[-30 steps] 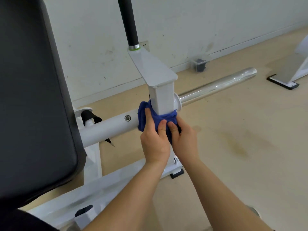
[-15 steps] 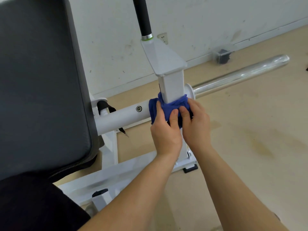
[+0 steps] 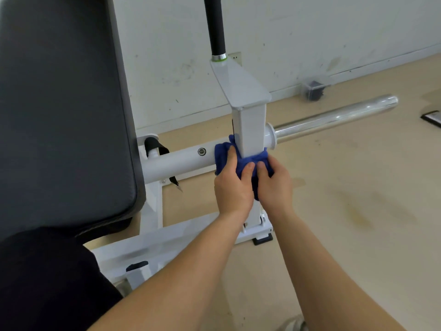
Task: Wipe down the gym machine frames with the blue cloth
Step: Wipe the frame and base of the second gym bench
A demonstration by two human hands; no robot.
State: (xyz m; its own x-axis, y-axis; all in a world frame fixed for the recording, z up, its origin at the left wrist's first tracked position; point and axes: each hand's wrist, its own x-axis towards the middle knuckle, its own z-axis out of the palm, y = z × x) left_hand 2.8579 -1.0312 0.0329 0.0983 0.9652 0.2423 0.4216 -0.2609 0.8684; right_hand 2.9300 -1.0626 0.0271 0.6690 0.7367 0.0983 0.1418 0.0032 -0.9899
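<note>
Left hand (image 3: 232, 189) and right hand (image 3: 274, 187), grip clamped on the blue cloth (image 3: 222, 155) round the post (image 3: 253, 125) mid-frame, I'd slide down evenly.

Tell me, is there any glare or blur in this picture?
Head view: soft, even light; glare streaks run along the chrome bar; the wide lens bows the edge of the black pad; the left hand, right hand and blue cloth look sharp.
</note>
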